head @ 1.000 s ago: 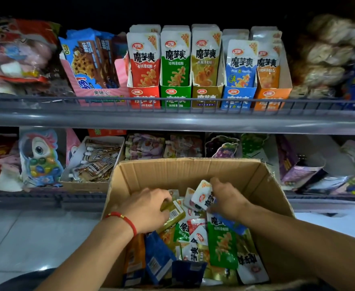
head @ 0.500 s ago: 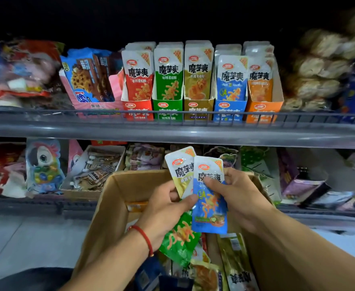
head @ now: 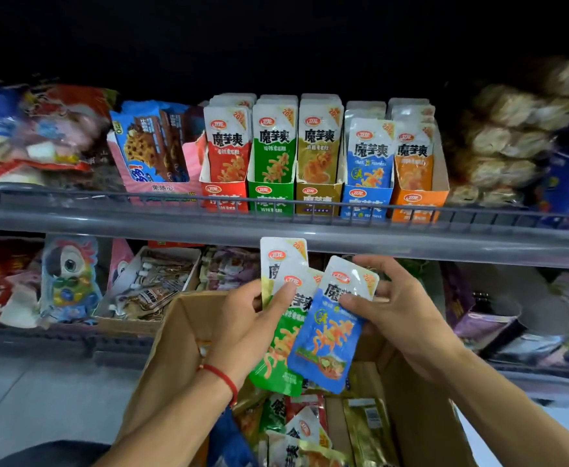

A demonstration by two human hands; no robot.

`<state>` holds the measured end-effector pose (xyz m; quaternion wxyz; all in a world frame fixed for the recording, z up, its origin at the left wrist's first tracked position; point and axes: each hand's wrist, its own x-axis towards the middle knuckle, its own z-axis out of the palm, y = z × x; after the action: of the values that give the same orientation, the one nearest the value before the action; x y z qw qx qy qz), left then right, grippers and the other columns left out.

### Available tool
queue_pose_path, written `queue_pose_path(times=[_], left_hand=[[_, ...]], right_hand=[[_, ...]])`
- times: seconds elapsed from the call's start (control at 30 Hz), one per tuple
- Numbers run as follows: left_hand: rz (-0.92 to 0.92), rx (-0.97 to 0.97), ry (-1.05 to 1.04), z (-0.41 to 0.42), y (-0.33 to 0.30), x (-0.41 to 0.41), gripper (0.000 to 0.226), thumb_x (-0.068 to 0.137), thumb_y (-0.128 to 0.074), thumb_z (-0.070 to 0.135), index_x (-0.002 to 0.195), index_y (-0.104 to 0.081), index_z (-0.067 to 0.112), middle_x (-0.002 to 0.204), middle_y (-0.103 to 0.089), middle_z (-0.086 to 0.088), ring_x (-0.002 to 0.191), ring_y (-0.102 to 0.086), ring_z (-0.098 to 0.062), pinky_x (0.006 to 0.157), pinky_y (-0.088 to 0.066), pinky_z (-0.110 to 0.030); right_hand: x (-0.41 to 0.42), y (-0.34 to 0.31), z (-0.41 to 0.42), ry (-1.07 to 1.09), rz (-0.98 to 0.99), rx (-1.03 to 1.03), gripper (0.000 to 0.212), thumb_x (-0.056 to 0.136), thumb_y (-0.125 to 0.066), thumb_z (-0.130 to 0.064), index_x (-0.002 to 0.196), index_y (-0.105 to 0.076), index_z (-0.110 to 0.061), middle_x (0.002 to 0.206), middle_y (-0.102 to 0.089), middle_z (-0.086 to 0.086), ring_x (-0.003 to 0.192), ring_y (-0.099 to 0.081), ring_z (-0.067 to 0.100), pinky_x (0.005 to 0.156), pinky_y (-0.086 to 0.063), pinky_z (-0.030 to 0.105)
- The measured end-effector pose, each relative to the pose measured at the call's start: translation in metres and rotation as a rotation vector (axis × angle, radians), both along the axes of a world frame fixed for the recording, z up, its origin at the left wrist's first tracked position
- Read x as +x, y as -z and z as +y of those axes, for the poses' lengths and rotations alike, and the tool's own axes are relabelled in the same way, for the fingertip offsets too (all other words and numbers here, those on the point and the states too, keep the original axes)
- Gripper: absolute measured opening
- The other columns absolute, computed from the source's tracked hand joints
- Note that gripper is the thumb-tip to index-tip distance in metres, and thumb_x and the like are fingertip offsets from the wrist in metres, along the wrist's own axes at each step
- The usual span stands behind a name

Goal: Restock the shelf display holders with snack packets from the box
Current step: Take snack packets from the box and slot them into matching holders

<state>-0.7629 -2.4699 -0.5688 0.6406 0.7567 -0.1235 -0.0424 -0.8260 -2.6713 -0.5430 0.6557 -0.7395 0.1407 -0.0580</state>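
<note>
From the head view, the left hand (head: 242, 326) pinches a fan of packets, a green packet (head: 276, 362) in front; the right hand (head: 390, 311) grips a blue packet (head: 326, 345), all held above the box (head: 161, 352) below the shelf rail (head: 276, 227); best to sort by colour, then slide blue upright into the blue holder (head: 365, 202), near the rail's right half, without buckling the pack already standing in front.

A grey metal shelf rail (head: 74, 227) runs across the view. Above it the space is black and unlit. Below it a lower shelf sits in dim shadow, edged by a dark wire ledge (head: 57, 338). Beneath that ledge, at the left, lies pale grey floor (head: 33, 406).
</note>
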Motion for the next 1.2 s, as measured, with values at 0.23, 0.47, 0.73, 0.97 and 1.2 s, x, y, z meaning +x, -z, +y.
queue_pose_path(times=[0.23,0.47,0.73,0.97,1.2], left_hand=[[-0.157,0.093,-0.063,0.011,-0.015,0.015,0.040,0.079,-0.061,0.068,0.060,-0.067,0.033,0.044,-0.050,0.008,0.043,-0.040,-0.006,0.047,-0.028,-0.021],[-0.073,0.080,-0.028,0.011,-0.032,0.012,0.035,0.076,-0.064,0.068,0.083,-0.079,0.038,0.072,-0.077,0.004,0.074,-0.074,-0.031,0.065,-0.057,-0.053],[-0.033,0.054,-0.034,0.015,-0.041,0.011,0.043,0.075,-0.064,0.068,0.079,-0.079,0.027,0.070,-0.077,0.000,0.071,-0.074,-0.030,0.064,-0.056,-0.055],[0.015,0.006,-0.034,0.015,-0.051,0.011,0.037,0.079,-0.066,0.062,0.078,-0.079,0.028,0.072,-0.077,0.003,0.072,-0.075,-0.027,0.072,-0.059,-0.056],[0.085,-0.075,-0.046,0.014,-0.054,0.011,0.032,0.077,-0.068,0.062,0.082,-0.080,0.033,0.077,-0.079,0.005,0.077,-0.076,-0.024,0.079,-0.060,-0.055]], right_hand=[[0.002,-0.065,-0.030,0.111,-0.261,-0.216,0.014,0.098,-0.064,-0.009,0.111,-0.067,-0.014,0.075,-0.078,-0.004,0.073,-0.073,0.006,0.069,-0.061,0.025],[0.056,-0.163,-0.071,0.378,-0.572,-0.667,0.016,0.102,-0.063,-0.030,0.113,-0.064,-0.019,0.088,-0.076,-0.005,0.077,-0.073,0.003,0.058,-0.057,0.026],[0.116,-0.163,-0.087,0.200,-0.387,-0.987,0.016,0.101,-0.062,-0.031,0.115,-0.063,-0.023,0.096,-0.068,-0.006,0.090,-0.066,0.013,0.073,-0.055,0.031],[0.129,-0.145,-0.084,0.185,-0.317,-1.257,0.037,0.097,-0.068,-0.030,0.131,-0.059,-0.019,0.124,-0.062,0.002,0.113,-0.058,0.021,0.095,-0.050,0.039],[0.056,-0.105,0.017,-0.335,-0.263,-1.082,0.054,0.088,-0.063,-0.057,0.134,-0.053,-0.031,0.107,-0.061,-0.019,0.083,-0.066,0.001,0.072,-0.057,0.022]])
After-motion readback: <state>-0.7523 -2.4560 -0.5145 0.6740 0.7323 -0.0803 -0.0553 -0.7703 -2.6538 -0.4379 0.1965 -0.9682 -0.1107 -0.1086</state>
